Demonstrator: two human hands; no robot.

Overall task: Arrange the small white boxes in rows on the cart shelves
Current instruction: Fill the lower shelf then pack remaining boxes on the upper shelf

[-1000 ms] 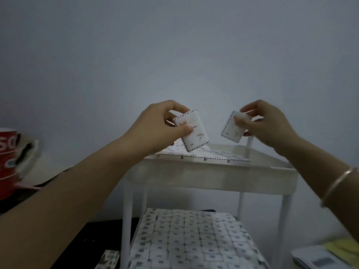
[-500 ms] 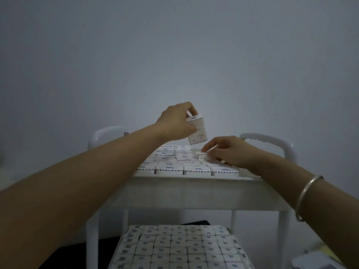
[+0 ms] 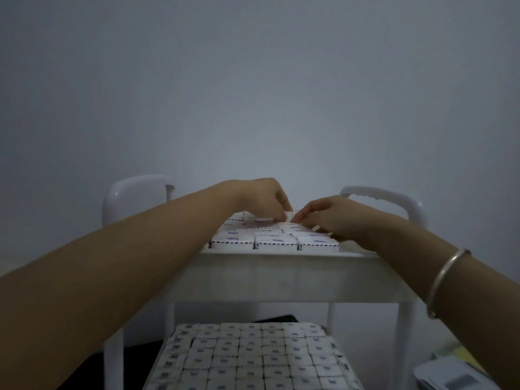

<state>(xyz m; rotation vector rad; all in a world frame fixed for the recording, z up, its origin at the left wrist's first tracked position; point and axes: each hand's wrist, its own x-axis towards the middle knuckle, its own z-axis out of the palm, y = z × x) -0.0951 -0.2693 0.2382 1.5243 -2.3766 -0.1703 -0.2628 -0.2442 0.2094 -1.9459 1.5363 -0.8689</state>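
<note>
Small white boxes with striped edges point(image 3: 275, 243) lie in rows on the cart's top shelf point(image 3: 281, 280). My left hand point(image 3: 261, 198) reaches to the far rows and holds a small white box point(image 3: 289, 213) with curled fingers, pressing it down among the others. My right hand point(image 3: 334, 218) rests on the rows just to the right, its bent fingertips touching the same spot. The lower shelf is packed with rows of the same boxes point(image 3: 253, 358).
Two white cart handles rise at the back left point(image 3: 135, 190) and back right point(image 3: 394, 197). A plain wall stands close behind. Papers and a flat pale object point(image 3: 455, 375) lie on the floor at the lower right. A metal bangle point(image 3: 444, 277) circles my right wrist.
My left hand has come down from mid-air, bringing its box onto the far row of the top shelf. My right hand has slid slightly forward to meet it.
</note>
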